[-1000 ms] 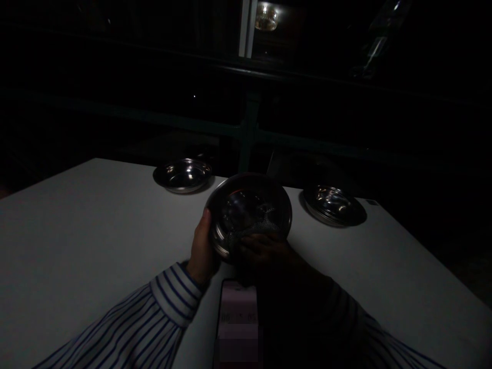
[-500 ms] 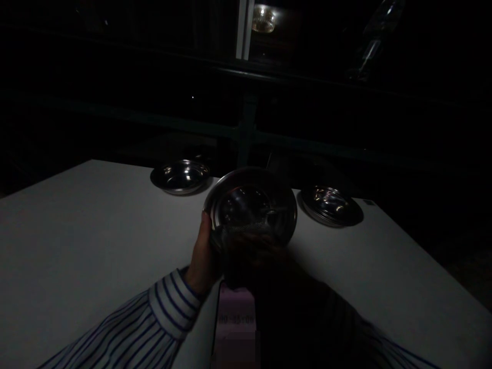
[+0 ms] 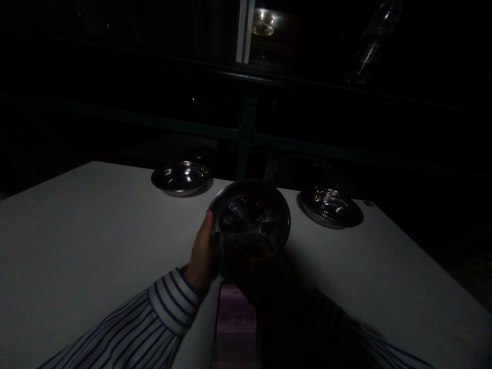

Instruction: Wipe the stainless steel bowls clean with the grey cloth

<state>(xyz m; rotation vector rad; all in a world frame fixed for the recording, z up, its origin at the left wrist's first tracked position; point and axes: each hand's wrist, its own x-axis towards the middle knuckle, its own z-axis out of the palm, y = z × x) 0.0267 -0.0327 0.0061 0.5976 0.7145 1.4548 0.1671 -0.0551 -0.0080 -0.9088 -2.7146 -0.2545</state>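
The scene is very dark. My left hand (image 3: 202, 253) grips the left rim of a shiny steel bowl (image 3: 251, 215) held tilted above a white table (image 3: 88, 230). My right hand (image 3: 255, 251) is in deep shadow at the bowl's near side, pressing a greyish scrubbing pad or cloth (image 3: 246, 233) against the bowl's inside. Its fingers are barely visible but look closed on the pad. Both sleeves are white with blue stripes.
Two more steel bowls rest at the table's far edge, one at the left (image 3: 181, 178) and one at the right (image 3: 330, 206). A phone (image 3: 237, 325) with a lit screen lies between my forearms. Dark railings and a lamp (image 3: 262, 21) lie beyond.
The bowl has tipped and dropped slightly toward me, and my right hand with the pad has shifted along the bowl's near inside. My left hand keeps its grip on the rim.
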